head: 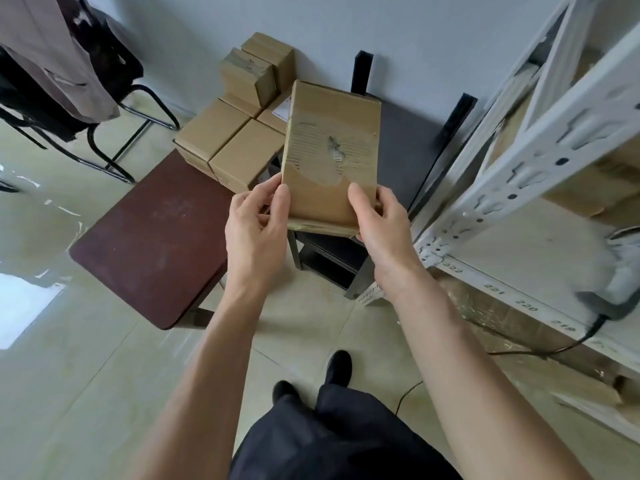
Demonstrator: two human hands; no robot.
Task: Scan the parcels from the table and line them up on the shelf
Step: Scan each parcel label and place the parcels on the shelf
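Parcel [330, 150] — brown cardboard, torn tape (scuffed face); left hand [254, 223] and right hand [379, 216] grip its lower corners.

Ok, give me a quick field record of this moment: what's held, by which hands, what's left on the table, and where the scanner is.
held item: cardboard parcel, torn tape on the face toward the camera
left hand: grips the parcel's lower left edge
right hand: grips the lower right corner
table: stack of parcels at its far end
scanner: lying on the shelf, cable trailing down
label on held parcel: none visible on this face
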